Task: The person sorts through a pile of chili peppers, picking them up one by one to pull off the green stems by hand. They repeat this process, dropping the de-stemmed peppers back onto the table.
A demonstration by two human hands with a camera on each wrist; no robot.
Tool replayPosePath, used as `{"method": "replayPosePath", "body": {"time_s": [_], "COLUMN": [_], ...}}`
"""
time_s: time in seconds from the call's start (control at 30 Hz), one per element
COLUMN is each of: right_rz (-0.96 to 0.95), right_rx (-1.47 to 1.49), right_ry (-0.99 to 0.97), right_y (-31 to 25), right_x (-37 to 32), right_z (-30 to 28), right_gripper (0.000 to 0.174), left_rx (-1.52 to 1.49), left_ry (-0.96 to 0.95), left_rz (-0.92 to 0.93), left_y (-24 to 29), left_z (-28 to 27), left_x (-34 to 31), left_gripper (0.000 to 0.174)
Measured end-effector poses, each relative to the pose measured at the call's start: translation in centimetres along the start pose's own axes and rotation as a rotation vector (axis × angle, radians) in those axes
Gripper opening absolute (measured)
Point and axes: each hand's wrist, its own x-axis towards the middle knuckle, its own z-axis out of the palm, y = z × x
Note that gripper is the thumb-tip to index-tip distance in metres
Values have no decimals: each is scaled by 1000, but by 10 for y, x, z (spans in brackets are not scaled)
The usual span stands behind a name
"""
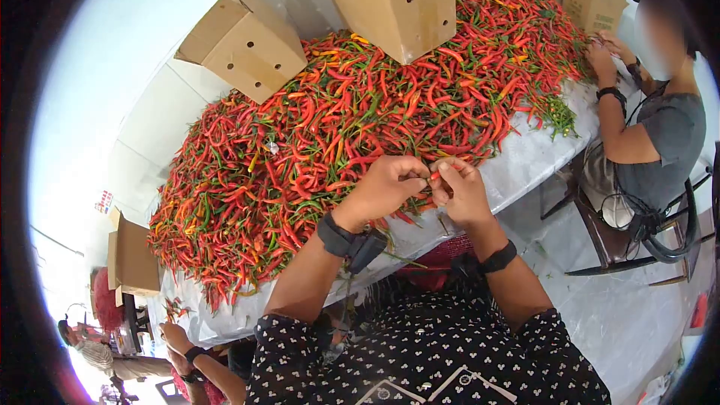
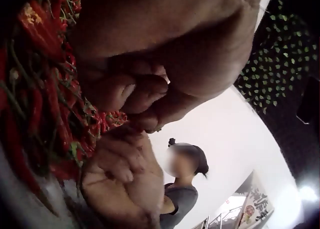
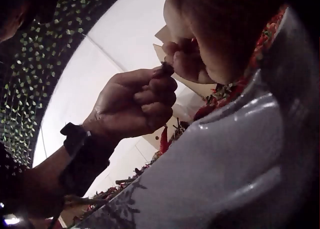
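Note:
Both hands meet over the near edge of a big heap of chili peppers [image 1: 315, 127], mostly red with green stems. My right hand [image 1: 463, 193] grips a small red chili pepper [image 1: 436, 175], its fingers covering most of it. Thumb and forefinger of my left hand [image 1: 386, 189] pinch its dark stem end [image 3: 166, 66], fingertips right beside the right hand's. In the left wrist view the right hand [image 2: 122, 179] appears below the left, fingers curled. The right wrist view shows the left hand [image 3: 135, 104] with its other fingers folded in.
Cardboard boxes [image 1: 259, 56] stand behind and in the heap, another box [image 1: 133, 259] at the left end. White plastic sheeting [image 1: 525, 161] covers the table. A seated person [image 1: 660, 127] works at the right; another person's hands [image 1: 180, 341] are at the lower left.

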Motion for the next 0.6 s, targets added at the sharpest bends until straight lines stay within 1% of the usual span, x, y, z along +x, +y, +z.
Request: {"method": "replayPosePath", "body": {"time_s": [0.03, 0.07, 0.13, 0.17, 0.2, 0.23, 0.27, 0.3, 0.33, 0.37, 0.4, 0.43, 0.47, 0.5, 0.53, 0.57, 0.6], "right_rz": [28, 29, -62, -60, -206, -354, -352, -196, -32, -160, -163, -55, 51, 49, 44, 52, 61], "right_rx": [81, 81, 195, 195, 18, -159, -161, 246, 647, 199, 196, 265, 332, 343, 344, 333, 322], "right_ry": [4, 4, -44, -49, -117, -182, -185, -46, 98, 238, 240, 28, -186, -113, -111, -116, -121], "right_y": [0, 1, 6, 10, 15, 16, 20, 22, 17, 11, 10, 9, 8, 5, 5, 6, 6], "right_x": [-1, -1, 2, 7, 12, 14, 12, 7, 2, 0, 2, 4, 4, 4, 5, 6, 6], "right_z": [-1, -3, -12, -19, -27, -28, -27, -19, -2, 15, 6, -9, -17, -12, -12, -13, -14], "right_gripper": [21, 21, 24, 24, 24, 25, 25, 25, 25, 30, 30, 29, 28, 27, 27, 27, 27], "left_rx": [-53, -53, -207, -58, -60, 3, 66, 64, 232, 399, 472, 544, 704, 824, 904, 948, 949], "left_ry": [-45, -44, -89, -112, -105, -190, -277, -275, -144, -8, -8, -10, 54, 93, 124, 215, 211], "left_rz": [-22, -23, -40, -25, -27, 127, 284, 285, 506, 723, 585, 446, 435, 390, 334, 368, 372], "left_y": [1, 2, 19, 17, 25, 40, 48, 47, 43, 39, 36, 33, 24, 17, 5, -10, -18], "left_z": [0, 2, 14, 21, 30, 39, 45, 46, 44, 40, 28, 12, -3, -17, -30, -43, -52], "left_x": [0, 0, -2, 0, -1, -2, -1, 5, 18, 31, 43, 55, 69, 79, 90, 96, 100], "left_gripper": [9, 9, 10, 11, 11, 12, 13, 13, 13, 13, 12, 12, 12, 14, 17, 23, 23]}}
